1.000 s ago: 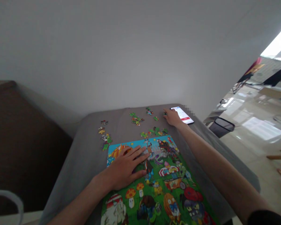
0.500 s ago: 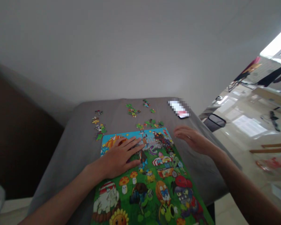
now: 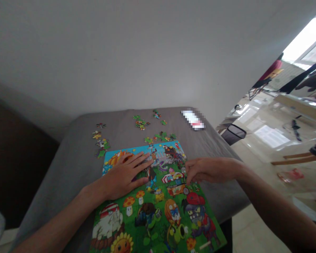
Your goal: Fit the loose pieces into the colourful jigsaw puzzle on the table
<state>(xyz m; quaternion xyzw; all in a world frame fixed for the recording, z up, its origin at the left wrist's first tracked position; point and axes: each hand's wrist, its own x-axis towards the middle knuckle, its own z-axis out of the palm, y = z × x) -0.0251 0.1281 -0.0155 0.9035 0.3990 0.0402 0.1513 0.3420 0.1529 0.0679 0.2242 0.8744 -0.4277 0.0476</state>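
A large picture board (image 3: 158, 196) with colourful cartoon plants and zombies, apparently a jigsaw picture, lies flat near the front of the cloth-covered table. My left hand (image 3: 127, 175) rests palm down on its upper left part, fingers spread. At the board's right edge is my right hand (image 3: 202, 170), its fingers bent downward and close together, touching the edge area. Whatever may be between those fingertips is hidden. Loose jigsaw pieces (image 3: 163, 136) lie just beyond the board's top edge, with more pieces (image 3: 102, 146) off its upper left corner.
Further back lie another cluster of pieces (image 3: 140, 124) and a small group (image 3: 156, 114). A phone (image 3: 192, 120), its screen blurred out, lies at the back right of the grey tablecloth (image 3: 116, 130). A pale wall (image 3: 134, 56) stands behind the table.
My right hand has come from beside the board's upper right corner down onto its right edge, fingers now bent. My left hand stays on the board. The whole view has shifted slightly.
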